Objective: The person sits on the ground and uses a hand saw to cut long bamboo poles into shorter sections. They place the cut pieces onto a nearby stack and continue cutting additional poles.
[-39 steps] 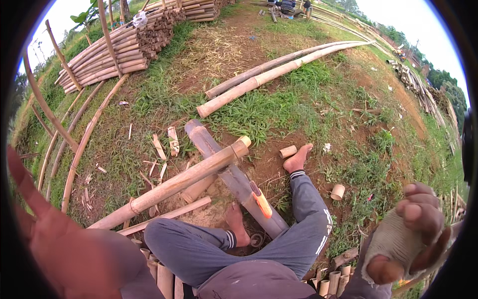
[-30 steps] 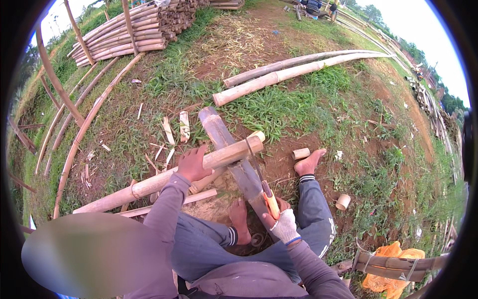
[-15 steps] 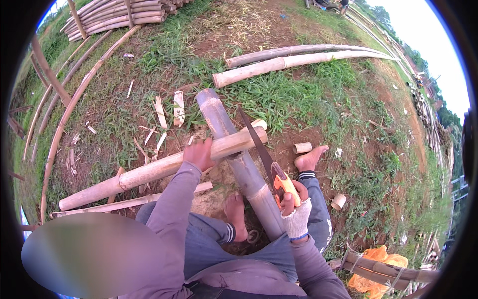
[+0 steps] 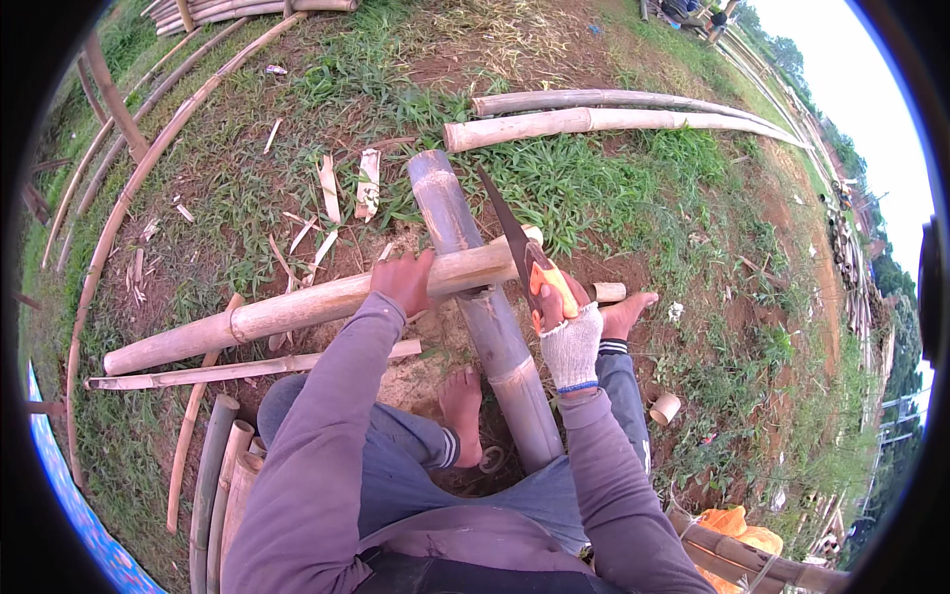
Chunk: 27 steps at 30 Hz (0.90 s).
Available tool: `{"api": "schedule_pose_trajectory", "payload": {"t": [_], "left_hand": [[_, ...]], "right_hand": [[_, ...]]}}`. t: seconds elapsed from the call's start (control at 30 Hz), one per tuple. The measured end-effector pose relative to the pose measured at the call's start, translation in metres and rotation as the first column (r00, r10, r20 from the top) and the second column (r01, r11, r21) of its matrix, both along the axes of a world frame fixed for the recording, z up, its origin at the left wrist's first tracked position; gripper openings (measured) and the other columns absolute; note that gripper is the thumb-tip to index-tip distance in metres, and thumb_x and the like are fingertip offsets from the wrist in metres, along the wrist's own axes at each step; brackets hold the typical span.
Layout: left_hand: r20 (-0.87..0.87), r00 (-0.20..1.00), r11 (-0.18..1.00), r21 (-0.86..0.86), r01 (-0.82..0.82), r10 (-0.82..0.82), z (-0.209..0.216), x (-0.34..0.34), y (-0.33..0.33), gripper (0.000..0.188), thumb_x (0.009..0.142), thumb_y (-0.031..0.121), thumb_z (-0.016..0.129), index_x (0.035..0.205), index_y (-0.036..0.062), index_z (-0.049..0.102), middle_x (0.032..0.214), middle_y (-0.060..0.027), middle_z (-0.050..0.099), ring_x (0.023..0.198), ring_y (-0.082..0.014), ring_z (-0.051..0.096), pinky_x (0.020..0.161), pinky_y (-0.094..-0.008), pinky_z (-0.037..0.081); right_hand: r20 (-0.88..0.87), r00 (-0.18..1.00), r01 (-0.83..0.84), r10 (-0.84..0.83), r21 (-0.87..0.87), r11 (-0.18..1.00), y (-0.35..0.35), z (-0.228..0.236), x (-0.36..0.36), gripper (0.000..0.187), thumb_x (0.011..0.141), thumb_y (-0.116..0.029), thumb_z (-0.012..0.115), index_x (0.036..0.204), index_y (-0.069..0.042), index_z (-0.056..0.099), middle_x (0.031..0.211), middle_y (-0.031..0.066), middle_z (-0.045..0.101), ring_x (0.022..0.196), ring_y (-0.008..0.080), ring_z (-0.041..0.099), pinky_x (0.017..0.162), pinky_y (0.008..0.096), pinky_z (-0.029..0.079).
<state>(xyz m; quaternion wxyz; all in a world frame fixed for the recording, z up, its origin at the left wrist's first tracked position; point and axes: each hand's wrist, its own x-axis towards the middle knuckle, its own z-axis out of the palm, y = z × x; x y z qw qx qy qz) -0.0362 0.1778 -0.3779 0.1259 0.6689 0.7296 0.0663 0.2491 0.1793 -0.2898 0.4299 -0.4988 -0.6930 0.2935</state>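
Brings saw (image 4: 515, 234) farther out toward right end of bamboo pole (image 4: 307, 302) than before

Grasps the orange handle (image 4: 544, 281) in the gloved right hand (image 4: 566, 311) and slants the blade (image 4: 506, 216) by the pole's end; cannot confirm contact. Grips the pole from above with the bare left hand (image 4: 404, 282), just left of the thick log (image 4: 515, 378) beneath. Seems to have two short bamboo pieces (image 4: 665, 409) cut, lying to the right. Can make out no cut through the pole; probably has this one left to do.
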Motion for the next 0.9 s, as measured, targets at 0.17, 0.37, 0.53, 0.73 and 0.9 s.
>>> {"api": "schedule_pose_trajectory", "payload": {"t": [0.17, 0.37, 0.53, 0.73, 0.9], "left_hand": [[0.000, 0.999, 0.999, -0.032, -0.035, 0.035, 0.004, -0.016, -0.004, 0.072, 0.075, 0.042, 0.094, 0.131, 0.0128, 0.059, 0.115, -0.0172, 0.074, 0.103, -0.0401, 0.078, 0.088, -0.0541, 0.063], [-0.014, 0.999, 1.000, -0.011, -0.028, 0.028, -0.006, -0.005, -0.003, 0.075, 0.076, 0.047, 0.096, 0.133, 0.0139, 0.059, 0.114, -0.0163, 0.075, 0.102, -0.0391, 0.078, 0.089, -0.0526, 0.063], [-0.001, 1.000, 1.000, 0.009, -0.010, 0.010, -0.001, -0.003, -0.003, 0.072, 0.076, 0.043, 0.096, 0.131, 0.0136, 0.059, 0.115, -0.0168, 0.075, 0.102, -0.0393, 0.078, 0.089, -0.0533, 0.063], [0.003, 0.999, 0.998, -0.047, -0.041, 0.041, 0.001, -0.016, -0.006, 0.071, 0.075, 0.042, 0.096, 0.128, 0.0127, 0.060, 0.115, -0.0171, 0.075, 0.101, -0.0399, 0.079, 0.089, -0.0543, 0.063], [0.009, 0.999, 0.999, -0.023, -0.035, 0.036, -0.002, -0.008, -0.004, 0.070, 0.075, 0.041, 0.096, 0.129, 0.0129, 0.060, 0.118, -0.0178, 0.075, 0.102, -0.0401, 0.079, 0.090, -0.0549, 0.062]], "right_hand": [[-0.024, 1.000, -0.003, 0.002, -0.034, 0.999, -0.104, 0.025, 0.050, 0.044, 0.107, -0.026, 0.070, 0.138, 0.006, 0.067, 0.107, 0.0144, 0.078, 0.093, 0.0209, 0.074, 0.081, 0.0353, 0.059], [-0.137, 0.988, 0.028, -0.070, -0.289, 0.957, -0.142, 0.033, 0.083, 0.049, 0.108, -0.028, 0.070, 0.140, 0.008, 0.064, 0.109, 0.0108, 0.077, 0.092, 0.0148, 0.072, 0.080, 0.0301, 0.059], [-0.025, 0.999, -0.027, 0.025, -0.056, 0.998, -0.031, 0.003, 0.020, 0.038, 0.108, -0.018, 0.069, 0.138, 0.005, 0.067, 0.111, 0.0160, 0.078, 0.094, 0.0211, 0.073, 0.084, 0.0356, 0.059], [-0.062, 0.998, 0.018, -0.034, -0.234, 0.972, -0.167, 0.024, 0.105, 0.051, 0.107, -0.032, 0.068, 0.139, 0.009, 0.064, 0.117, 0.0147, 0.078, 0.098, 0.0179, 0.074, 0.090, 0.0326, 0.059], [-0.137, 0.991, -0.017, -0.006, -0.166, 0.986, -0.128, 0.008, 0.081, 0.046, 0.108, -0.028, 0.067, 0.137, 0.007, 0.067, 0.107, 0.0134, 0.078, 0.091, 0.0173, 0.072, 0.080, 0.0337, 0.058]]}}
